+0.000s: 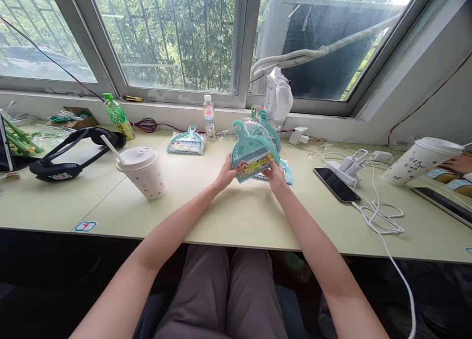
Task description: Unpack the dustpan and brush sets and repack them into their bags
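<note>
Between my two hands, tilted up above the table, is a teal mini dustpan and brush set [251, 154] in clear wrapping with a yellow label. My left hand [226, 173] grips its left edge. On its lower right corner my right hand [276, 173] is closed, thumb on the front. Right behind it several more wrapped dustpan sets [272, 131] stand in a row, handles up. Another teal set [286, 172] lies partly hidden beneath. Farther left, a separate wrapped dustpan set [186, 141] lies flat on the table.
Nearby on the table [206, 216] stand a white lidded cup [143, 171], a black headset [75, 154], a green bottle [118, 116] and a small bottle [209, 117]. Rightward lie a phone [336, 184], a power strip [344, 170], white cables and another cup [420, 159], near another person's hand [459, 166].
</note>
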Action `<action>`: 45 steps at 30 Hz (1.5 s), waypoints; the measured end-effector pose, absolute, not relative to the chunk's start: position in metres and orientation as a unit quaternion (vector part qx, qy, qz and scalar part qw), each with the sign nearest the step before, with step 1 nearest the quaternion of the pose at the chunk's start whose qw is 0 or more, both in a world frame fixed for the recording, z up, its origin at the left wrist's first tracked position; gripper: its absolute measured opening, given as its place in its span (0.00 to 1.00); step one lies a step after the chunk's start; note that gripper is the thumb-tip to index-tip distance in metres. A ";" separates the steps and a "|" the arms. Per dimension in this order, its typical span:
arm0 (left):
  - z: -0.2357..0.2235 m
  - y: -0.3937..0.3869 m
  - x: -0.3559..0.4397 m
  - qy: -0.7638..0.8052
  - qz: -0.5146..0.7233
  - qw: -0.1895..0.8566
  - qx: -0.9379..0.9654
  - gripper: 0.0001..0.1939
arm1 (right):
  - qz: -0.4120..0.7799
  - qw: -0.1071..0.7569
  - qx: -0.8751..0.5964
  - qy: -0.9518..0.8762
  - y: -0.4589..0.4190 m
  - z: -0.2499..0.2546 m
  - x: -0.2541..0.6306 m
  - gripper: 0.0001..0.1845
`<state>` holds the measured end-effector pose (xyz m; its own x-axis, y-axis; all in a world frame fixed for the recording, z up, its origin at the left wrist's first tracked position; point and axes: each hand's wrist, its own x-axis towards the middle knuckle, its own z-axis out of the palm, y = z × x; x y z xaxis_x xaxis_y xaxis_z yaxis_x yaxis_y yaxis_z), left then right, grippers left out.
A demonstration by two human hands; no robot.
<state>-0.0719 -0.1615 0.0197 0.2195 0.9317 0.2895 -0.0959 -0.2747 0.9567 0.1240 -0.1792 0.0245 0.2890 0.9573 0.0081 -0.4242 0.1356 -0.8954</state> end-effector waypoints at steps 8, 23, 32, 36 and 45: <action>0.032 -0.163 -0.086 0.374 0.502 0.510 0.590 0.39 | 0.493 0.666 -0.413 -0.378 -0.182 0.019 0.115 0.31; 0.033 -0.167 -0.080 0.388 0.478 0.567 0.548 0.32 | 0.450 0.722 -0.412 -0.326 -0.190 0.028 0.105 0.51; 0.034 -0.173 -0.071 0.342 0.397 0.659 0.539 0.29 | 0.430 0.752 -0.397 -0.303 -0.189 0.026 0.111 0.53; 0.034 -0.164 -0.077 0.363 0.415 0.660 0.510 0.27 | 0.435 0.749 -0.390 -0.312 -0.191 0.027 0.107 0.52; 0.031 -0.173 -0.079 0.285 0.352 0.687 0.568 0.34 | 0.394 0.753 -0.411 -0.329 -0.190 0.035 0.113 0.59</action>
